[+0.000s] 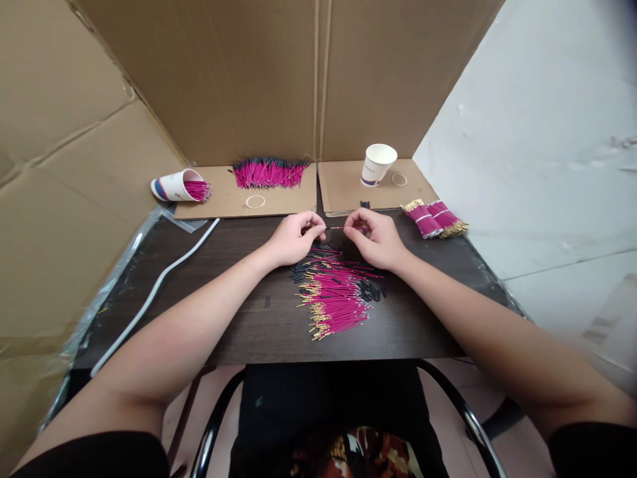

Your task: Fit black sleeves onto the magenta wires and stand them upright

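Observation:
My left hand [297, 238] is closed in a pinch, with the dark tip of a small black sleeve [326, 229] just showing at its fingertips. Facing it, my right hand [374, 238] pinches a thin magenta wire [340, 228] whose gold end points left toward the sleeve. Whether the two pieces touch is too small to tell. Below both hands lies a loose pile of magenta wires [338, 299], mostly with gold ends to the left and silvery ends to the right. Short black sleeves [369, 291] lie scattered at the pile's right side and upper edge.
Wires with black ends [271, 174] lie on the back cardboard [213, 207]. A tipped paper cup [172, 186] holds wires at left; another paper cup [378, 164] stands upright at right. Rubber bands [255, 202], tied wire bundles [434, 219] and a white cable [154, 292] are around. Cardboard walls [249, 79] enclose the table.

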Tool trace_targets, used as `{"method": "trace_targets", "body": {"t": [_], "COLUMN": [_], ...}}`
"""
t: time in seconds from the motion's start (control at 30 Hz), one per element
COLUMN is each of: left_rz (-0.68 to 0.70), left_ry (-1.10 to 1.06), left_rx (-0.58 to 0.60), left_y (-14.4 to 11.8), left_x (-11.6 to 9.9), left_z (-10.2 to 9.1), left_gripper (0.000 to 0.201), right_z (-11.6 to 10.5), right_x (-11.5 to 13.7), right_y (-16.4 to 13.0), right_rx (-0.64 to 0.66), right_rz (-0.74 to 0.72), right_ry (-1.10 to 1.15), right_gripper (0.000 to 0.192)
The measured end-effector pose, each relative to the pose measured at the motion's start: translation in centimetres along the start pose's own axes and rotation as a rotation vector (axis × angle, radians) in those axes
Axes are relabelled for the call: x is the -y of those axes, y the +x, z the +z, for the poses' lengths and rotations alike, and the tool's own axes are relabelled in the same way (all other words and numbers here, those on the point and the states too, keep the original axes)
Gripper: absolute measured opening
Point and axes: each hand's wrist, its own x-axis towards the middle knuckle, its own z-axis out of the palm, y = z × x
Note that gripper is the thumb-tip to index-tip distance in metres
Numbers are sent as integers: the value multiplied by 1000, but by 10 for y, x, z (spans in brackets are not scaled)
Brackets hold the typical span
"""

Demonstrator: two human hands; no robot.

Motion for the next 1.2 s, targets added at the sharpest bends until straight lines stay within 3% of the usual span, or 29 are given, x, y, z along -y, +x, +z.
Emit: {"method": "trace_targets", "body": {"t": [1.2], "left_rz": [-31], "left_ry": [5], "left_rx": [42], "left_y": [-5], "left_x": [-10], "left_z": [-1], "left_gripper": [13], "right_z": [-8], "right_x": [9], "right_y": [0], "right_rx": [35], "right_rz": [-141], "right_ry": [-127], "right_gripper": [8]}}
